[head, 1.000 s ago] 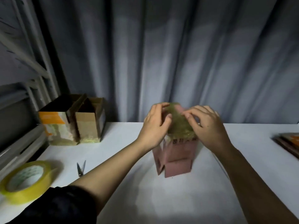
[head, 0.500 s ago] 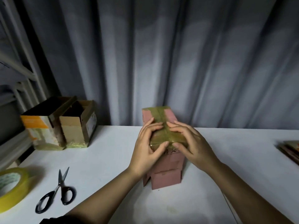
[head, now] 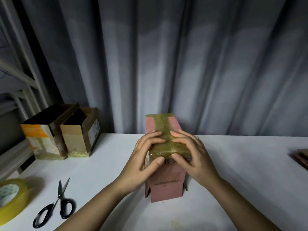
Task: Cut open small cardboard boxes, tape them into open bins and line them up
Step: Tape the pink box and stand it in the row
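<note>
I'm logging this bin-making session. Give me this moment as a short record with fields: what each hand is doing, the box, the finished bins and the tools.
left hand: grips pink box's taped top, left side
right hand: grips same top, right side
pink box: upright on white table, yellowish tape crossing its top
finished bins: two, open-topped, side by side, far left
scissors: lying near left, untouched
tape roll: left edge, untouched

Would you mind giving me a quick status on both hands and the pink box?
Left hand and right hand both pressing tape on the pink box, thumbs on its front edge. Box standing on the table. Nothing in the way; scissors lie off left.
</note>
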